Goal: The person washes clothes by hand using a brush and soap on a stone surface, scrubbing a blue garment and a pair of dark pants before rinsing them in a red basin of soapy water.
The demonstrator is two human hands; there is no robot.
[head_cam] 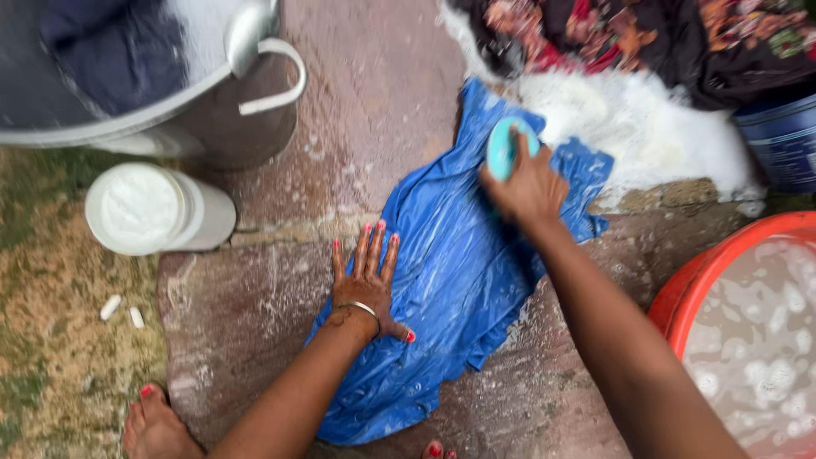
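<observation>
I am pinning the wet blue cloth [459, 263] with my left hand [367, 285], fingers spread flat, my right hand [529, 189] clutching the round teal soap bar [507, 146] — slick suds could make it slip out.

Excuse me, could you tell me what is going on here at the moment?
A person is washing a wet blue garment spread on a stone slab. The left hand presses it flat, while the right hand holds a teal soap bar on its upper part. Foam lies beyond, and a red basin of sudsy water sits at right.
</observation>
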